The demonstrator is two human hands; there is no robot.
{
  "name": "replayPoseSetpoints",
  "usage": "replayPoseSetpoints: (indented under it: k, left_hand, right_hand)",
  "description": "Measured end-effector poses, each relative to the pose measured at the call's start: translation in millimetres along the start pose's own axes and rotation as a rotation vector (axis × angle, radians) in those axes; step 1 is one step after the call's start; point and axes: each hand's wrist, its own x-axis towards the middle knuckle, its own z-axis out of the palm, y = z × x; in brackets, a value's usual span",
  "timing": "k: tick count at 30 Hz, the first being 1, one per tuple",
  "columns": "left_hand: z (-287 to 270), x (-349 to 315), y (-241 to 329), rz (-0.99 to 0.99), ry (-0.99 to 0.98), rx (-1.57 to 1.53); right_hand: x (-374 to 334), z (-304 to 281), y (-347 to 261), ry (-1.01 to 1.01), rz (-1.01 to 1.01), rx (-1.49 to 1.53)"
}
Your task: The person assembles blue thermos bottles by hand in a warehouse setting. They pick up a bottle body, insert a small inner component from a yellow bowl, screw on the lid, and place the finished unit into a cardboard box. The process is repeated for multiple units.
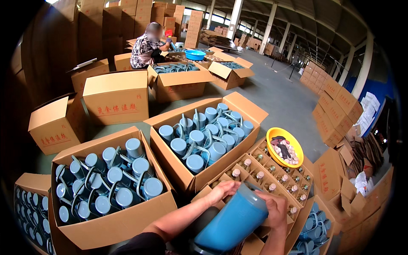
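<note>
- Boxes [199, 174] of brown cardboard sit all around, full of smooth blue jugs [199, 138].
- A round blue plastic jug shell [231, 223] lies tilted over the divided box [272, 178].
- The left hand [221, 191] and right hand [275, 210] curl tight around its top end.

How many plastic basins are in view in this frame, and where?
2. A yellow basin sits right of centre, on the divided carton of stoppered inner flasks. A blue basin sits on the far open boxes beside the seated person. Others may be hidden behind the cartons.
</note>
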Motion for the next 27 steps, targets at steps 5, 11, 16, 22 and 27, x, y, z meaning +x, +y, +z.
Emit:
replayPoseSetpoints:
  k: [5,11,16,22,27]
  left_hand:
    - [19.4,22.9,50.5,0.257,-0.256,0.052]
    - [41.1,1.4,118.4,0.542,-0.601,0.013]
    - [-14.1,39.8,76.5,0.416,-0.14,0.396]
    - [18.3,11.5,127.5,0.548,-0.428,0.532]
    - [46.0,18.6,167.4,0.569,0.009,1.174]
  right_hand:
    - [36.4,16.7,14.5,-0.104,-0.121,0.036]
    - [-0.1,-17.8,142.3,0.011,0.209,-0.184]
    - [53.6,16.3,26.0,0.19,-0.19,0.156]
    - [63.0,28.0,94.7,0.054,-0.003,0.248]
    - [59.3,79.4,164.6,-0.015,0.366,1.272]
